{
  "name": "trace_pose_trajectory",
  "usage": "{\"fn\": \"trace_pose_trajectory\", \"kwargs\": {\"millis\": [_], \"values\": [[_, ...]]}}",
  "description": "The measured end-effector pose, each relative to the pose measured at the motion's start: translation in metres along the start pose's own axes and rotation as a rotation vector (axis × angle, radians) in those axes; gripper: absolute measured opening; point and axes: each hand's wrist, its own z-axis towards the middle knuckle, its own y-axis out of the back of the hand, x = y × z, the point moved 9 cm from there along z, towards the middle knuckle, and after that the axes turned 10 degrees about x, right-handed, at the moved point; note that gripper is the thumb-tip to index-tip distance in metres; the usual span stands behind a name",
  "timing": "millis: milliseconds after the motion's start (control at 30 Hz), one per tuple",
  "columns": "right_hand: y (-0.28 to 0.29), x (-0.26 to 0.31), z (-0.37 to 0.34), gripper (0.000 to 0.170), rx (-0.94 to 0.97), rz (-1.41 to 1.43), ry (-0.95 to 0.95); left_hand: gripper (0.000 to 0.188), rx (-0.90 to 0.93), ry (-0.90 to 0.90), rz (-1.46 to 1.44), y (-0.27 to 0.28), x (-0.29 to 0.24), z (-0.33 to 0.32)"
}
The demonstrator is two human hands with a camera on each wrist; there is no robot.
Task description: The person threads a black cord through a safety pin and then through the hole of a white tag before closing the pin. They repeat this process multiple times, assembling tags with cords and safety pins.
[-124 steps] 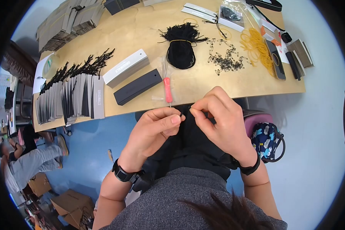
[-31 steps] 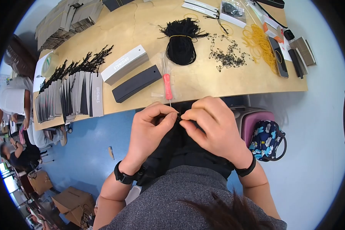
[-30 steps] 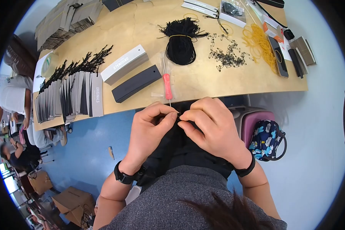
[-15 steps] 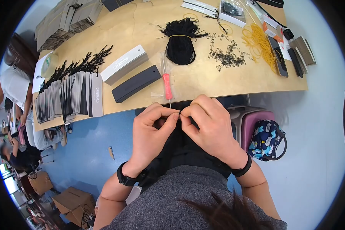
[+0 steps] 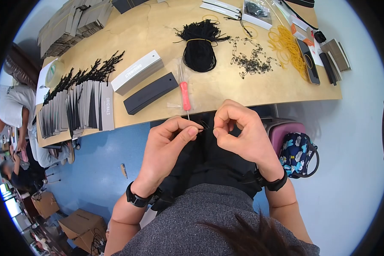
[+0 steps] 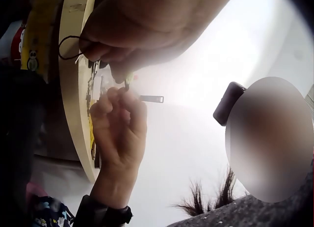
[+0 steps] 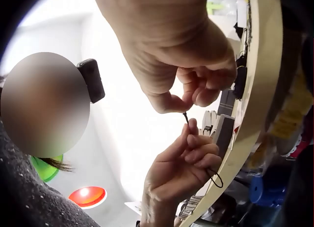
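Both hands meet over the lap, just off the table's near edge. My left hand [image 5: 168, 141] pinches a thin black cord [image 7: 186, 118] between thumb and forefinger. A loop of the cord sticks out past its other fingers in both wrist views. To the right of it, my right hand [image 5: 242, 130] has thumb and forefinger drawn together, its tips at the cord's short end in the right wrist view. Thin fine lines show at the left fingertips in the head view. A red-handled tool [image 5: 184, 96] with a thin metal shaft lies on the table beyond.
On the table [image 5: 230, 91] lie a tied bundle of black cords [image 5: 199, 55], scattered safety pins [image 5: 254, 62], yellow rubber bands [image 5: 286, 47] and a phone [image 5: 308, 64]. White tags [image 5: 137, 72], dark tags [image 5: 151, 94] and corded grey tags [image 5: 87, 104] stand left.
Half a second ago the fingertips of both hands met. Now my right hand has moved right, leaving a gap, and my left fingertips show more of what they hold.
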Motion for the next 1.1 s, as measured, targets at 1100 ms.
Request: {"fn": "trace_pose_trajectory", "kwargs": {"millis": [1100], "values": [[-0.002, -0.017, -0.002, 0.01, 0.05, 0.029, -0.131, 0.035, -0.228, -0.188, 1.221, 0.119, -0.102, 0.094]]}}
